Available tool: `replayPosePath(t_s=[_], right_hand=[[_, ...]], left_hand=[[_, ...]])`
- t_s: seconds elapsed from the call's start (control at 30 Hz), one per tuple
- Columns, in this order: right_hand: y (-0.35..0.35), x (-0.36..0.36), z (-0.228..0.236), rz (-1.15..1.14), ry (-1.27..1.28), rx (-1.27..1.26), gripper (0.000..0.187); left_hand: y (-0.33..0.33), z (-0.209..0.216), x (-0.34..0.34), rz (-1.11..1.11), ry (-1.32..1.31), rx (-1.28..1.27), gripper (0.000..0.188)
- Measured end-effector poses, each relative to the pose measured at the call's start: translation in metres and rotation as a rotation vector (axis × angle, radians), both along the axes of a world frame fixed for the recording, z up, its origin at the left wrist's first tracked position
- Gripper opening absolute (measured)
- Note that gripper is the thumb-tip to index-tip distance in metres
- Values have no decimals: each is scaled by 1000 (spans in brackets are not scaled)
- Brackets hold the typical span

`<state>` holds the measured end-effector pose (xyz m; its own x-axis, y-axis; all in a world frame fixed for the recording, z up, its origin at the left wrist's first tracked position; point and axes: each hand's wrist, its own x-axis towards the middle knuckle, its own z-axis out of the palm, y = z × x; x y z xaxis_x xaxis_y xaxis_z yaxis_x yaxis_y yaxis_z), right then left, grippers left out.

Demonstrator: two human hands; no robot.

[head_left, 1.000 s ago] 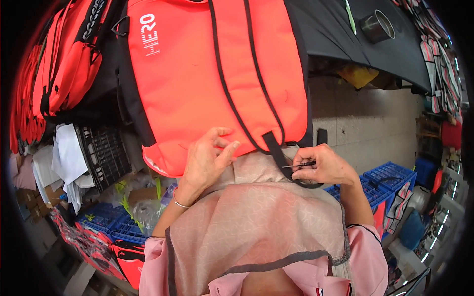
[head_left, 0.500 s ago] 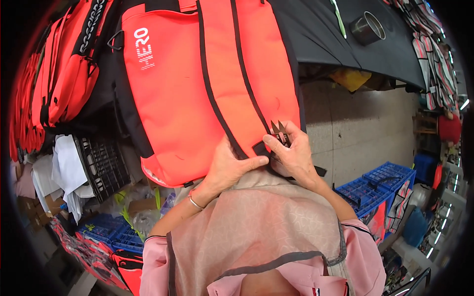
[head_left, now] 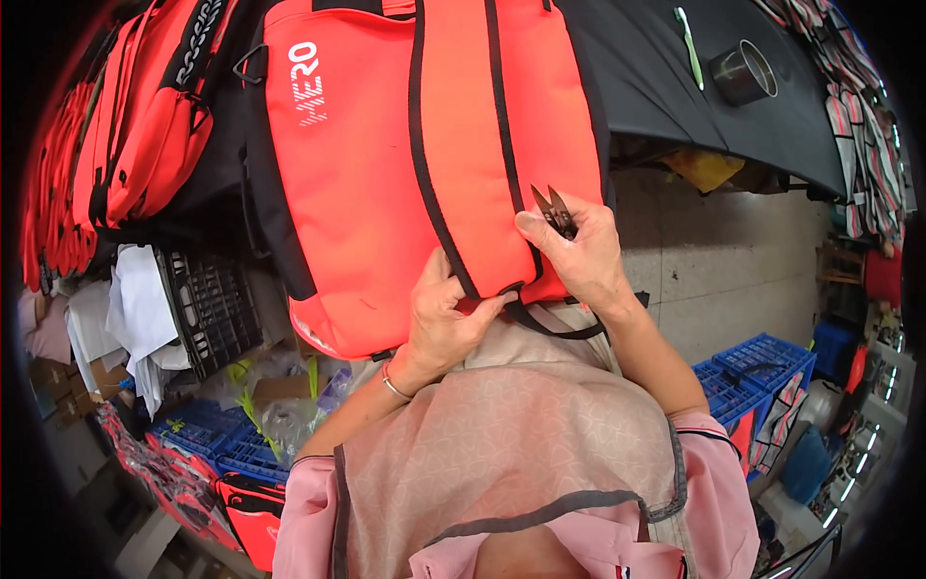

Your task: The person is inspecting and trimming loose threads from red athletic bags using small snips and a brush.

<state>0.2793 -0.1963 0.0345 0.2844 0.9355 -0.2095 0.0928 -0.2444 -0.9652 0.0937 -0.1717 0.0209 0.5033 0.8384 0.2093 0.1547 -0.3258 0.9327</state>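
Note:
A bright coral-red backpack [head_left: 367,193] with black trim lies on the dark table in front of me. Down its middle runs a wide padded shoulder strap [head_left: 461,145] edged in black. My left hand [head_left: 449,314] pinches the lower end of this strap, thumb pointing right. Thread snips [head_left: 557,214] with dark blades stick up out of my right hand [head_left: 588,246], which is closed around them over the strap's right edge. Below the strap end, a black webbing strap [head_left: 555,326] hangs in a loop near my apron.
On the black-covered table [head_left: 656,92] at the right are a metal cup [head_left: 745,75] and a green toothbrush [head_left: 690,48]. More red bags [head_left: 159,145] are piled left, above a black crate [head_left: 210,309] with white sheets. Blue crates [head_left: 738,376] stand lower right.
My right hand has lifted up and away from the strap end with the snips. The black webbing now shows as a loop. My left hand keeps its hold on the strap.

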Motion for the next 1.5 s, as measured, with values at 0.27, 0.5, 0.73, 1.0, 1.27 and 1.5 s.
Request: replayPosePath(t_s=[0.27,0.5,0.73,1.0,1.27,1.5], right_hand=[[5,-7,-5,-21,117,-58,21],[13,-12,-24,-65,115,-52,24],[8,-10,-12,-70,-1,-132,27],[-50,-9,19,210,193,-334,30],[-52,5,42,288,-440,46,26],[27,5,10,369,-473,283,24]], left_hand=[[5,-17,1,-13,-43,124,31],[-4,-11,-11,-24,-208,-969,16],[1,-13,-13,-21,-390,-1147,29],[7,-19,-9,-23,-475,-1145,28],[0,-26,0,51,-195,-653,23],[-2,-32,-9,-27,-298,-720,26]])
